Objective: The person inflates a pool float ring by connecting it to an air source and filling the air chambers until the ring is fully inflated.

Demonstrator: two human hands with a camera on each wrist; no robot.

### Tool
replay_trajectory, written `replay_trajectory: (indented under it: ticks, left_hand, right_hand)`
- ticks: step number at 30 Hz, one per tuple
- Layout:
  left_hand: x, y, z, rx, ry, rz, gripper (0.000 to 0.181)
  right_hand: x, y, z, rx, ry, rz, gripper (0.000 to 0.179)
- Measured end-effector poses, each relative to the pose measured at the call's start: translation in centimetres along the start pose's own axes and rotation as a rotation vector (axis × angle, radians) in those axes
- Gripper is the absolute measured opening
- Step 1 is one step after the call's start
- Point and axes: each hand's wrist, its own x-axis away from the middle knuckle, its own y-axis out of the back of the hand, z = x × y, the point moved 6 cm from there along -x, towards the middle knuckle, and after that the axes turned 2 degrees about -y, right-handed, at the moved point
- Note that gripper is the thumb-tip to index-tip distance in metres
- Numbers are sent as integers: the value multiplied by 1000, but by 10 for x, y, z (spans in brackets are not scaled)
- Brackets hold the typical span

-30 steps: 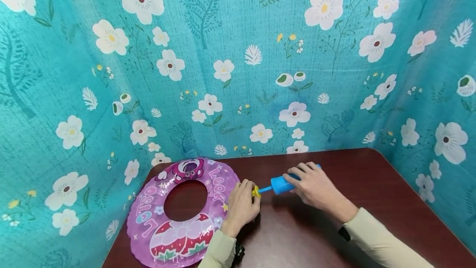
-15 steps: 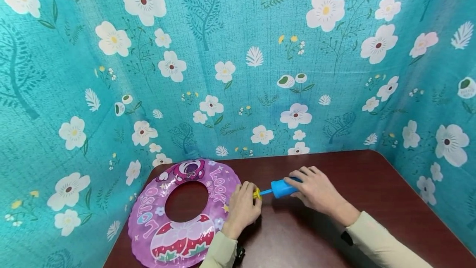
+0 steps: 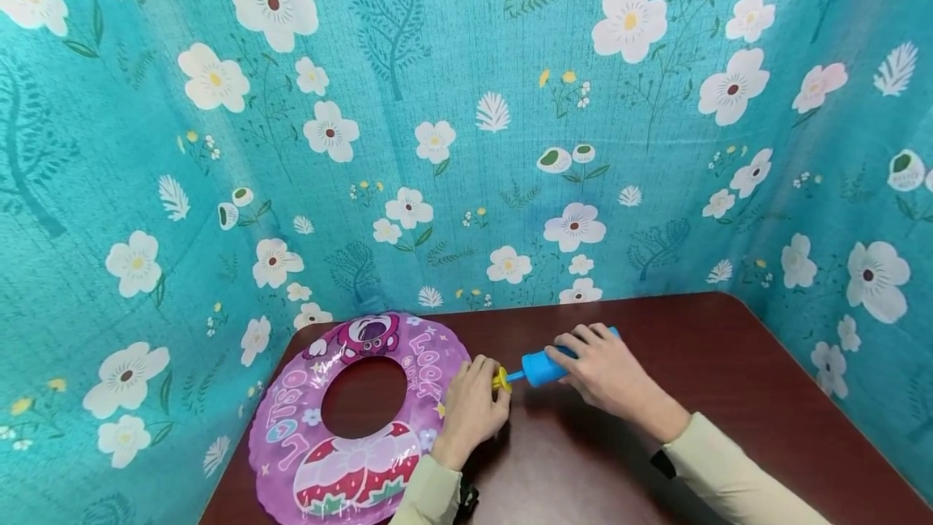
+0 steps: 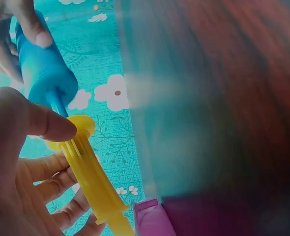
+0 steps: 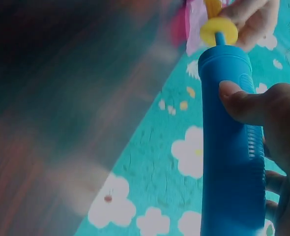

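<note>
My right hand (image 3: 605, 367) grips the blue barrel (image 3: 545, 366) of a hand air pump, thumb along its side in the right wrist view. A thin blue rod (image 4: 57, 104) joins the barrel to the pump's yellow nozzle (image 4: 92, 182), which has a round flange. My left hand (image 3: 472, 407) holds that nozzle, its thumb on the flange in the left wrist view. A purple inflatable swim ring (image 3: 291, 403) with strawberry and bear prints lies at the left, its right side partly hidden behind the left hand. Beside the nozzle's tip shows a pink plastic edge (image 4: 154, 219).
The dark red-brown table (image 3: 685, 355) has a rounded far right corner. A teal flowered curtain (image 3: 466, 152) hangs behind it and along both sides.
The blue barrel has come closer to the yellow nozzle, so less of the rod shows between them. The left hand and the swim ring have stayed nearly in place.
</note>
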Motion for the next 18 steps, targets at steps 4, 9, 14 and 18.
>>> replay_trajectory:
  ticks: [4, 9, 14, 18]
  left_hand:
    - [1, -3, -1, -5, 15, 13, 26]
    - [2, -6, -4, -6, 9, -5, 26]
    - [1, -5, -1, 0, -5, -41, 23]
    - [1, -3, 3, -10, 0, -44, 23]
  right_hand:
    - [-5, -14, 14, -20, 2, -5, 55]
    - [1, -18, 14, -35, -14, 11, 54]
    - [13, -6, -9, -36, -51, 24, 59]
    - [26, 5, -32, -28, -73, 14, 66]
